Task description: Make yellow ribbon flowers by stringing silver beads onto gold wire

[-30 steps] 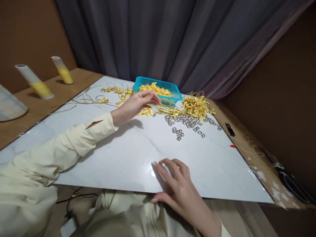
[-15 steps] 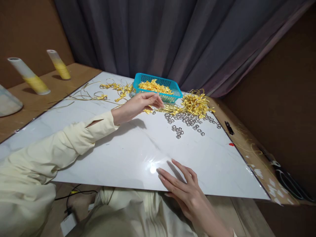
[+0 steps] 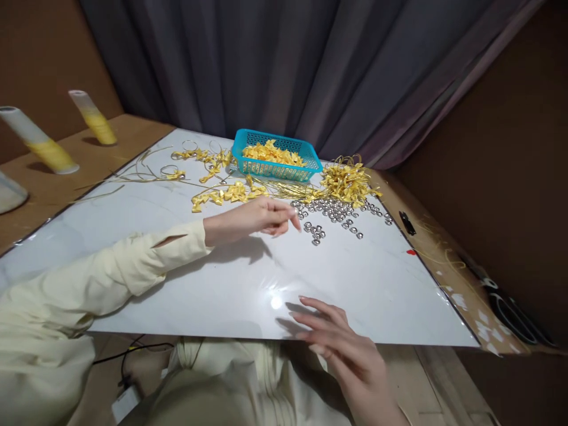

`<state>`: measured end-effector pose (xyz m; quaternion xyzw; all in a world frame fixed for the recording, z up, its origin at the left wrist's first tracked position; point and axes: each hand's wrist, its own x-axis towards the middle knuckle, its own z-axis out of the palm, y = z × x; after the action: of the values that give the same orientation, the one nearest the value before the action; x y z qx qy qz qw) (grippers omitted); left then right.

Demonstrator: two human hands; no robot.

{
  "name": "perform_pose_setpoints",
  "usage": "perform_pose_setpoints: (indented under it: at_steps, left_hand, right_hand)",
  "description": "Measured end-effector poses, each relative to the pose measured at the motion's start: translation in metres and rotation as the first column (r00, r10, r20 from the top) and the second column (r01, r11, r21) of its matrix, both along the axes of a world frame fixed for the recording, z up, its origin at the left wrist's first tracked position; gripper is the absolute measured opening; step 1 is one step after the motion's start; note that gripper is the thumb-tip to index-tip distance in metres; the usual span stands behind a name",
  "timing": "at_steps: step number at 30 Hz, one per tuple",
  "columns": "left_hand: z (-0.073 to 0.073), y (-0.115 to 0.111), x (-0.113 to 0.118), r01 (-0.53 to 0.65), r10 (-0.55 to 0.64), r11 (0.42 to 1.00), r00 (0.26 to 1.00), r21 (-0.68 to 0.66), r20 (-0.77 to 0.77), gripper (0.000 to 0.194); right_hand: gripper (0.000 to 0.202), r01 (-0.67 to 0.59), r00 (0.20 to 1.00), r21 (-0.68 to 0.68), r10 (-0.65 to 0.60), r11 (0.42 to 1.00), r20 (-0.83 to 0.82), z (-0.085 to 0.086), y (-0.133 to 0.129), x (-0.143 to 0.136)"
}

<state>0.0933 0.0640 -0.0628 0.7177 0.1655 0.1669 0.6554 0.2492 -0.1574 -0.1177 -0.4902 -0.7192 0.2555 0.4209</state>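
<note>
My left hand (image 3: 260, 218) hovers over the white tabletop, just left of the loose silver beads (image 3: 333, 210). Its fingers are loosely bent, the index pointing down, and nothing shows between them. Yellow ribbon bows (image 3: 231, 193) lie in a row behind that hand. At the front edge of the table, my right hand (image 3: 344, 343) has its fingers spread apart and holds nothing. A blue plastic basket (image 3: 277, 171) filled with yellow bows (image 3: 273, 154) stands at the back. Right of it lies a bundle of gold cords with yellow bows (image 3: 348, 182).
Two spools of yellow ribbon (image 3: 48, 154) stand on the brown surface at left. Loose gold cords (image 3: 137, 171) spread over the back left. Along the right edge are a small black clip (image 3: 407, 223), a red scrap (image 3: 411, 252) and black-handled scissors (image 3: 510, 310).
My left hand has moved down and toward me, from in front of the basket to beside the beads, uncovering the row of bows. My right hand has lifted and turned slightly. The view has shifted a little.
</note>
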Motion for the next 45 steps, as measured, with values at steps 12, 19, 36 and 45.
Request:
perform_pose_setpoints:
  at_steps: [12, 19, 36, 45]
  left_hand:
    - [-0.023, -0.055, 0.007, 0.276, -0.292, 0.956, 0.93, -0.103, -0.224, 0.033]
    - [-0.027, -0.057, 0.006, 0.291, -0.323, 0.942, 0.918, -0.166, -0.228, 0.034]
    - [-0.039, -0.042, 0.01, 0.227, -0.261, 0.78, 0.965, -0.584, 0.027, 0.02]
    - [-0.045, -0.009, 0.007, 0.156, -0.076, 0.727, 0.986, -0.668, 0.147, 0.014]
  right_hand:
    - [0.021, -0.013, 0.717, -0.53, -0.362, 0.848, -0.595, 0.018, 0.017, 0.004]
    - [0.02, 0.004, 0.713, -0.579, -0.408, 0.815, -0.57, 0.013, 0.024, 0.01]
    - [0.02, 0.158, 0.771, -0.462, -0.401, 0.873, -0.494, 0.011, 0.056, 0.007]
    - [0.02, 0.071, 0.995, -0.077, -0.076, 0.994, -0.059, 0.054, 0.125, 0.037]
